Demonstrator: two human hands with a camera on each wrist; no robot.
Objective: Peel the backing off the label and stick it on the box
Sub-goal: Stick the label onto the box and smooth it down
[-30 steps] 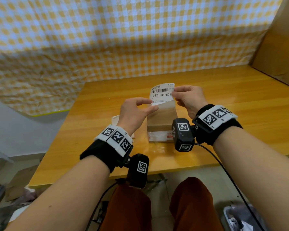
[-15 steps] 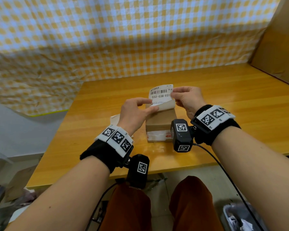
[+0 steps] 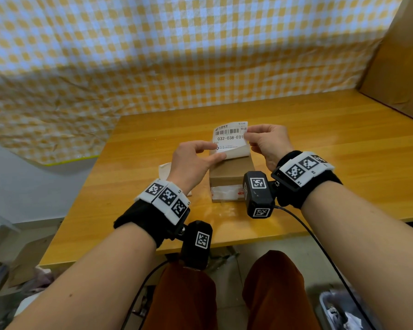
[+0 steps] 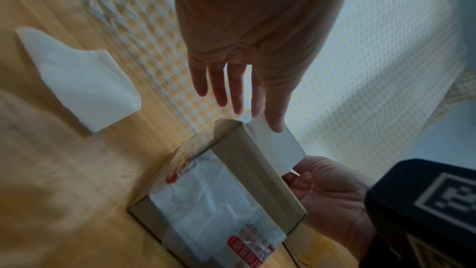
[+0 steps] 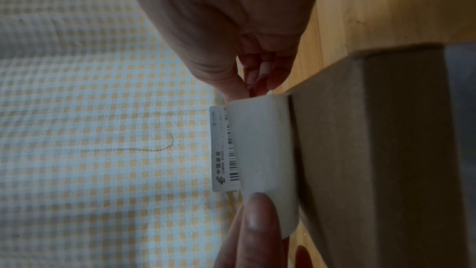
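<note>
Both my hands, left [image 3: 193, 160] and right [image 3: 267, 142], pinch the label [image 3: 229, 136] above the box [image 3: 229, 173]; I should lower it level, then smooth it flat.

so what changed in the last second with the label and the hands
The label has come down and its lower end now curls back over the far top edge of the box. The left hand and right hand lowered with it, each keeping its pinch on a side edge. The box and the peeled backing on the table stayed put.
</note>
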